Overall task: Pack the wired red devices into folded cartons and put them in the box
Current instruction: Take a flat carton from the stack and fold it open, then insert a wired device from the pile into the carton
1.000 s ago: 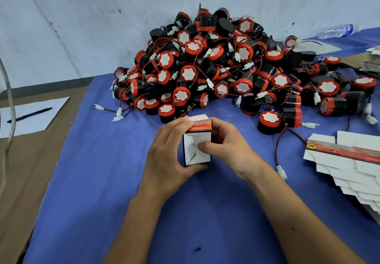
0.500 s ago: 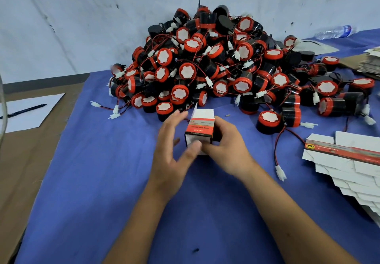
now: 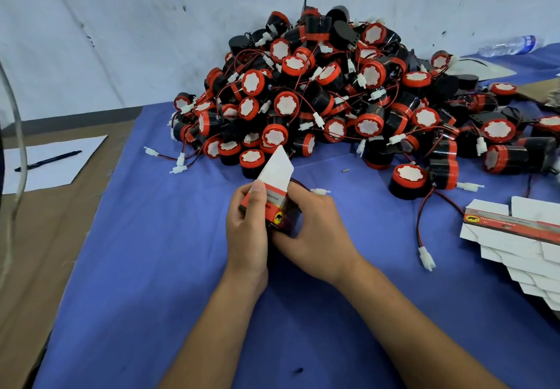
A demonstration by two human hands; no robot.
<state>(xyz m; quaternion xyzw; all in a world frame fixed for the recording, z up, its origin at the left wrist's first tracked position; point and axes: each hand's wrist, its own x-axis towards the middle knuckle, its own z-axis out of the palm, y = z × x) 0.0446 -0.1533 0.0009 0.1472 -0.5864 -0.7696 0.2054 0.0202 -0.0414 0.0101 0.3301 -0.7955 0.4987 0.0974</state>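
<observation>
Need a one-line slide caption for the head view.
Both hands, left and right, hold a carton with its flap open, before the device pile.

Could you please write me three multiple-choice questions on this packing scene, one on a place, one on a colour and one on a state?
1. Where does the pen lie?
A. on the white paper at the left
B. on the pile of devices
C. on the stack of flat cartons

2. What colour is the cloth on the table?
A. green
B. blue
C. yellow

3. How is the top flap of the carton in the hands?
A. glued down
C. torn off
B. standing open

Answers: 1 A, the pen rests on the paper. 2 B, the cloth is blue. 3 B, the white flap sticks up while the left hand and right hand grip the carton.
</observation>
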